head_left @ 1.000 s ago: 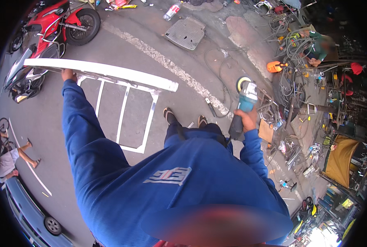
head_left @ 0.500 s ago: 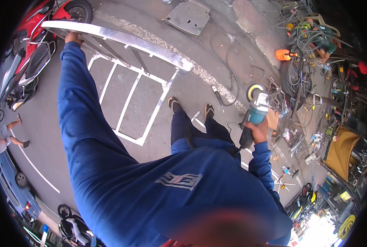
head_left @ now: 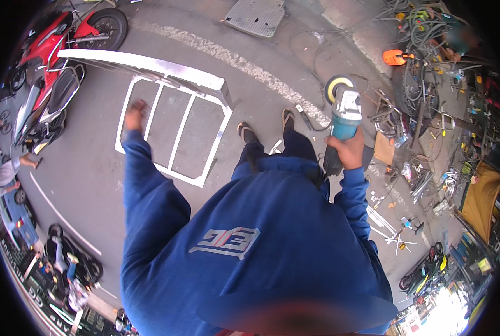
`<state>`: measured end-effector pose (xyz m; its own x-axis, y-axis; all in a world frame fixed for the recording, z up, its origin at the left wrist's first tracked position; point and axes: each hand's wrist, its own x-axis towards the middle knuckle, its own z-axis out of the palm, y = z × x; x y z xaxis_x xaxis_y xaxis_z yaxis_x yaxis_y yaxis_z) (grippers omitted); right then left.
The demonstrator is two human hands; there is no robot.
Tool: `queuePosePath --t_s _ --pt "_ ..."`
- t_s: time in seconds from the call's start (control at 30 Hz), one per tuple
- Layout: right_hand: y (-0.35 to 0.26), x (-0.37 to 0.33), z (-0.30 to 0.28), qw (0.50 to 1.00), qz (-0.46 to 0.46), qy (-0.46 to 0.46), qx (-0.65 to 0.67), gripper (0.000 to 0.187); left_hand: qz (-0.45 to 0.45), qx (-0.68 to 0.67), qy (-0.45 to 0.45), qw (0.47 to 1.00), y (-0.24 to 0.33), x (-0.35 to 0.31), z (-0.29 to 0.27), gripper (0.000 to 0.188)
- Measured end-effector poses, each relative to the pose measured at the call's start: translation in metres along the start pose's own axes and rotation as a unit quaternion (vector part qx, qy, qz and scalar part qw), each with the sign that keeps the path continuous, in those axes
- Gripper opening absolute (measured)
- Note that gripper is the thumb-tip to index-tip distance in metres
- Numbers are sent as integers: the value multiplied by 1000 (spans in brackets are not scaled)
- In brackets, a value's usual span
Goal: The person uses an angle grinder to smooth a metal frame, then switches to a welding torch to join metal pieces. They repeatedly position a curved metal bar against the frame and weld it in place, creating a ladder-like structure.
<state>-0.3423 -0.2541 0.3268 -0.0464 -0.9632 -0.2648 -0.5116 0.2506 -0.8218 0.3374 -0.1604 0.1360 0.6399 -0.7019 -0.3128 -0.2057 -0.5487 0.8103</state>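
Note:
My right hand (head_left: 348,150) is wrapped round the body of a teal and black angle grinder (head_left: 347,107), held out to my right. A yellow-rimmed disc (head_left: 338,88) sits at its far end. My left hand (head_left: 134,116) hovers in front of me, apart from what it could hold, its fingers smeared by motion. Beneath and beyond it is a white metal frame (head_left: 217,144) with crossbars, its lower part spread over the road. The frame's long upper side (head_left: 196,76) rises toward me, bright along its edge.
A red motorcycle (head_left: 42,45) is parked beyond the frame on the left. Cables, scrap metal and an orange container (head_left: 394,57) lie to the right, where another person crouches. A grey mat (head_left: 255,17) lies ahead. Loose white strips (head_left: 381,221) lie by my right arm.
My left hand has let go of the frame's upper side and come back toward me. That side has tilted. The grinder stays in my right hand, and the view has shifted a little.

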Motion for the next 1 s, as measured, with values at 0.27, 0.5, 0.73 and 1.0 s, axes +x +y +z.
queuePosePath --t_s 0.27,0.5,0.73,1.0 --pt "-10 107 10 987 -75 -139 21 65 -161 64 -200 964 -191 -384 194 24" --pt "-15 196 27 949 -126 -289 21 66 -334 108 18 936 -43 -448 237 24" --pt "-30 235 37 920 -117 -366 80 64 -253 -43 89 962 133 -354 243 34" --pt "-34 242 44 912 -112 -387 72 65 104 116 226 962 268 -323 252 51"
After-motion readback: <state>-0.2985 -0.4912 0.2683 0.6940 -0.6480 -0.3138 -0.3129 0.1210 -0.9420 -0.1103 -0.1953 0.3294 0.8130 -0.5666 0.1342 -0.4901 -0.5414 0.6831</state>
